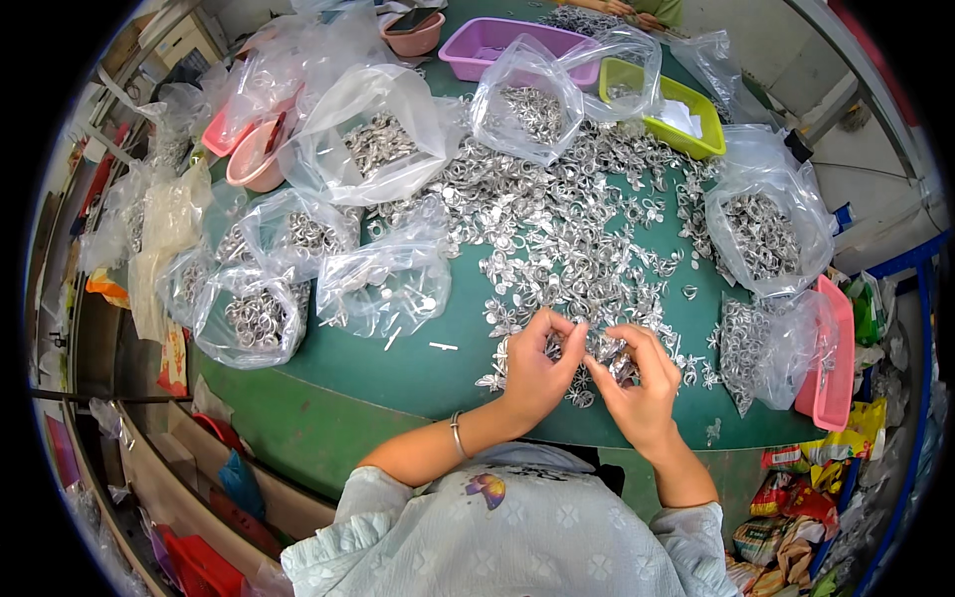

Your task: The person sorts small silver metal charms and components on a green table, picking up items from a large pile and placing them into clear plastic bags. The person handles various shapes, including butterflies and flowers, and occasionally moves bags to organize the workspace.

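Both hands met over the green bench (398, 373): left hand (532, 376) and right hand (642, 393) pinched one small silver piece (597, 350) between closed fingers, right at the near edge of the silver heap (567, 229); plastic bags (383, 284) lay beyond, leftward.

Small silver metal pcs (597, 350), shiny, flower/leaf-shaped, pinched btwn fingertips of both hands, lower centre of frame, just above near edge of green table. Exact shape hidden by fingers. Same kind of pcs lie loose in big heap of silver pcs (567, 214) across centre and upper centre of frame, overlapping, no order, some strays at heap's lower edge.
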The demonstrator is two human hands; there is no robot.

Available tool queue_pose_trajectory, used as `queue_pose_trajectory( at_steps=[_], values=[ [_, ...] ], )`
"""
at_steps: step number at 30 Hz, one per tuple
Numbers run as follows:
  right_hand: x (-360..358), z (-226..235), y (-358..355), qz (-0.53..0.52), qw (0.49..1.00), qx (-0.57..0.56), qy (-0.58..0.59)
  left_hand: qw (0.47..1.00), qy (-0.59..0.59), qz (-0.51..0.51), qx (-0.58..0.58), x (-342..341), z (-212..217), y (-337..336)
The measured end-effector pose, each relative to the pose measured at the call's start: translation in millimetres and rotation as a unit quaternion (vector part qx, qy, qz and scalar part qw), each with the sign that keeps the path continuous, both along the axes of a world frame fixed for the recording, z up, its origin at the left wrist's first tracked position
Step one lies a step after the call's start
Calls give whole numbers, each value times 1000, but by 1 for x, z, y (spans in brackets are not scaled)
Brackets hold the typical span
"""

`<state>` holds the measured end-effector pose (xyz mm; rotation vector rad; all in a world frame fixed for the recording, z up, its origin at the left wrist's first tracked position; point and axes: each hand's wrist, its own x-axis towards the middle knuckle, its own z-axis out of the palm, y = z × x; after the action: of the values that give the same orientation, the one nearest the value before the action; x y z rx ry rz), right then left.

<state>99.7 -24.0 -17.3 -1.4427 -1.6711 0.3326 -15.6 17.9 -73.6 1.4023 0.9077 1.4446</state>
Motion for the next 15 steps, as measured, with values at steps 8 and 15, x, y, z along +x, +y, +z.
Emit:
queue_pose_trajectory(
  at_steps=[8, 15],
  values=[
    [10, -2, 1, 58, 992, -34, 107, 786, -237, -361, -442, -30, 33, 14],
    [10, 4, 1, 65, 994, -29, 78, 746, -311, -369, -458, -35, 29, 11]
  ],
)
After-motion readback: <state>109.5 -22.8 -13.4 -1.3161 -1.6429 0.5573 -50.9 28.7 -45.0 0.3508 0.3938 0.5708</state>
